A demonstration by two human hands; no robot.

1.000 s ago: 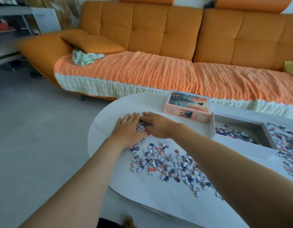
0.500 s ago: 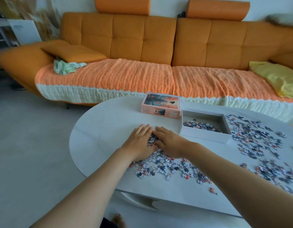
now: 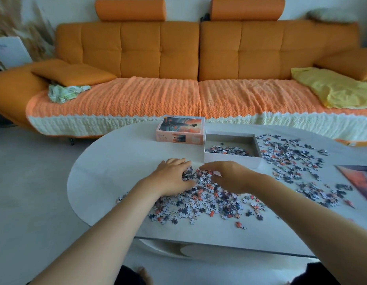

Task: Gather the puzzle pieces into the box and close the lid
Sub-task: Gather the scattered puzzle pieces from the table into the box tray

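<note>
A heap of loose puzzle pieces point(image 3: 201, 197) lies on the white oval table point(image 3: 108, 169) in front of me. My left hand point(image 3: 171, 177) rests flat on the heap's left edge, fingers pointing away from me. My right hand point(image 3: 226, 175) arches over the heap's far right side, fingers curved toward the left hand. Pieces show in the gap between both hands. Just beyond the right hand stands the open white box point(image 3: 233, 159) with some pieces inside. Its pink lid point(image 3: 180, 131) lies picture side up to the box's left.
More pieces point(image 3: 291, 159) are scattered right of the box and toward the table's right end. A printed picture sheet point(image 3: 360, 183) lies at the far right. An orange sofa point(image 3: 178, 58) runs behind the table. The table's near edge is close to my knees.
The view has swung right, bringing the right side of the table into sight. Both hands have slid toward me and right, pushing pieces together; the right hand has risen from flat to arched.
</note>
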